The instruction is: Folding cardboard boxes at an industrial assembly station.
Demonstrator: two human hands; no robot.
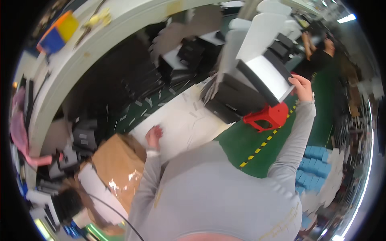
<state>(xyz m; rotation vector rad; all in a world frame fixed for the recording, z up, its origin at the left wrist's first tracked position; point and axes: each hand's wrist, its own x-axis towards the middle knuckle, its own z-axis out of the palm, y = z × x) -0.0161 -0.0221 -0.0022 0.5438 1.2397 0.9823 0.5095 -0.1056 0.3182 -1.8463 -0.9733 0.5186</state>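
My right hand (302, 87) is stretched out to the right, its fingers closed on the near edge of an open black box (267, 74) with a white inside. The box is tilted, held above a stack of dark flat boxes (235, 96) and a red plastic stool (277, 115). My left hand (154, 136) hangs with loosely curled fingers over a white sheet (173, 124), beside a brown cardboard carton (118, 160). I see nothing in it, though its fingers are a little blurred.
A white-edged bench (52, 76) curves along the left, with dark boxes and scraps beneath it. Light blue boxes (313, 166) are piled at the right. Yellow-black tape (263, 144) crosses the green floor. Another person's arms (309, 44) show at the far right.
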